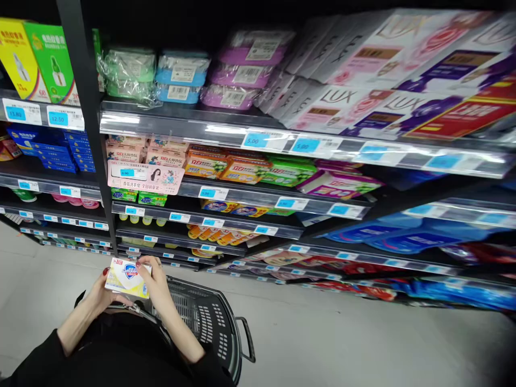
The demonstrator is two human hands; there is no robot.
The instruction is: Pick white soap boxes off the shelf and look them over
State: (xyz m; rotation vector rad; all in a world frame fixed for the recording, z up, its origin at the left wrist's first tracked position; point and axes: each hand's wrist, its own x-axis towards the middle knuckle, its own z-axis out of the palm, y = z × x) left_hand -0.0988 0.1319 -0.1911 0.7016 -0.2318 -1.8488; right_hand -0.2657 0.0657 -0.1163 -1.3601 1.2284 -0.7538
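A white and yellow Safeguard soap box (pixel 126 279) is held between both hands, its printed face turned up. My left hand (pixel 105 290) grips the box from its left side and from below, the thumb at its left edge. My right hand (pixel 153 277) closes on the right end, with fingertips lying on the top face. Beneath and to the right of the hands is a dark grey shopping basket (pixel 209 317) with slotted walls and a handle. My forearms and dark sleeves cover part of it.
Store shelves (pixel 226 188) stand ahead, with price tags along their edges. LUX boxes (pixel 334 97) fill the upper right, slightly blurred. Purple soap cases (pixel 245 75) and blue cases (pixel 181 75) sit beside them. Orange soap packs (pixel 245 169) lie lower. Grey floor (pixel 322 338) runs along the shelves.
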